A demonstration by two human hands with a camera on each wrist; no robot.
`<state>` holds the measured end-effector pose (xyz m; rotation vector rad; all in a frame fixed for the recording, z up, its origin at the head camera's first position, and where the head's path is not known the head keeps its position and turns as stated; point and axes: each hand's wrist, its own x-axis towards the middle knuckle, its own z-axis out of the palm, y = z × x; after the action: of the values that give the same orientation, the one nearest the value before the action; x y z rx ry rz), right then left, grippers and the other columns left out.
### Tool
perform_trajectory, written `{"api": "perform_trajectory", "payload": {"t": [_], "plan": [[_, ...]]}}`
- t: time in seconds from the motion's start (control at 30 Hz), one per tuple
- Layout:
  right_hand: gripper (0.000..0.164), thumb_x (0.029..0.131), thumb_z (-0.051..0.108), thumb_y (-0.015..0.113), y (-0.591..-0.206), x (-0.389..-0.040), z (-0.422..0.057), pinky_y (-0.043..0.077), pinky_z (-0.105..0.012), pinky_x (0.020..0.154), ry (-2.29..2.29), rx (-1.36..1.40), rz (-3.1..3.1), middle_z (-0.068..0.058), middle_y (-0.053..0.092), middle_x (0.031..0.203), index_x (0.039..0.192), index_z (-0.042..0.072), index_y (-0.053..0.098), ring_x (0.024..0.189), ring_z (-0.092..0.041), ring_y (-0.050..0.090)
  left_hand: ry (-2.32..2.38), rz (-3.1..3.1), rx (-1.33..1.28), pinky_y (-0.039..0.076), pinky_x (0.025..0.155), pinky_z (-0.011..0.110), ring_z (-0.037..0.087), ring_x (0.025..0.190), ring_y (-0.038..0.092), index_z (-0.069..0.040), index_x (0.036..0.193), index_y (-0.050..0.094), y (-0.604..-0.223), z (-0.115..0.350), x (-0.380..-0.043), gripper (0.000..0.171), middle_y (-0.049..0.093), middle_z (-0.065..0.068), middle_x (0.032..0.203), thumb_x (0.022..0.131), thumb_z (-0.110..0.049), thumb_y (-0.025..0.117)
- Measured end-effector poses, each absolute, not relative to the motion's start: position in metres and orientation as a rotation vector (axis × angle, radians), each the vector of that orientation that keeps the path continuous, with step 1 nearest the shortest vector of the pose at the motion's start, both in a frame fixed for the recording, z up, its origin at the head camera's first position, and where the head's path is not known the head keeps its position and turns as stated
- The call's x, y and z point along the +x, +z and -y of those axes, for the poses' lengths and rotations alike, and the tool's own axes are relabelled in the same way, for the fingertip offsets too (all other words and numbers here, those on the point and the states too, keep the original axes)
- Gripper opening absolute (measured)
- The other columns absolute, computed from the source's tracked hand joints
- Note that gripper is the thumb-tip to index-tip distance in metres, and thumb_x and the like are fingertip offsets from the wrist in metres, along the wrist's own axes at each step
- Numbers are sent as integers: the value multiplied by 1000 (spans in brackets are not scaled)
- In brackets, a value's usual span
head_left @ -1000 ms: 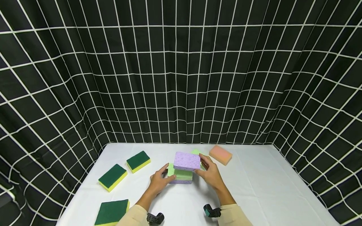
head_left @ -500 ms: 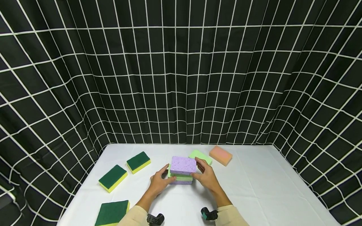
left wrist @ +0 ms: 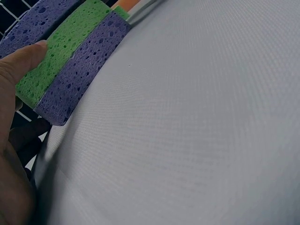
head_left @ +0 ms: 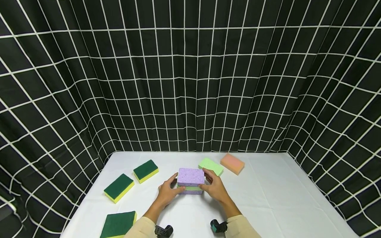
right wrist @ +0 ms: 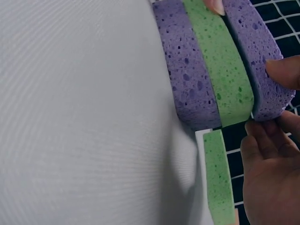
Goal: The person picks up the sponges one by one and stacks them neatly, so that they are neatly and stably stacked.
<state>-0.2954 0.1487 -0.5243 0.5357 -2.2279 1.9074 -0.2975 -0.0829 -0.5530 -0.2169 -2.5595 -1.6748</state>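
A person is holding an upper purple sponge (head_left: 191, 173) above a green sponge (left wrist: 70, 44) and a lower purple sponge (right wrist: 187, 68).
The upper sponge is lying between the two hands, with its long axis running from left to right, and the right hand (head_left: 216, 187) is being the nearer one: it is gripping the right end, thumb in front and fingers behind. The left hand (head_left: 167, 192) is holding the green sponge at the left end, its thumb pressing the front face below the upper sponge. In the wrist views a thin dark gap is showing under the upper sponge; whether it is touching the green one somewhere, I cannot tell. The lower purple sponge is resting on the white table (head_left: 268, 198).
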Motion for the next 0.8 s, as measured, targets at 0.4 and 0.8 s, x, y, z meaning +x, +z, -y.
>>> {"api": "perform_trajectory", "payload": {"t": [0.4, 0.8], "plan": [[67, 72, -14, 69, -519, -292, -146, 34, -49, 103, 1883, 538, 2258, -31, 48, 128, 133, -19, 42, 120, -45, 48, -1637, 2574, -192, 15, 105, 63, 38, 130, 38, -10, 143, 48, -555, 83, -298, 82, 63, 3, 124, 74, -37, 83], [69, 74, -13, 70, -522, -295, -145, 33, -49, 104, 1859, 515, 2295, -27, 49, 130, 136, -17, 40, 122, -43, 47, -1654, 2572, -185, 19, 107, 59, 35, 132, 38, -11, 144, 47, -554, 83, -298, 83, 62, 2, 125, 74, -38, 82]]}}
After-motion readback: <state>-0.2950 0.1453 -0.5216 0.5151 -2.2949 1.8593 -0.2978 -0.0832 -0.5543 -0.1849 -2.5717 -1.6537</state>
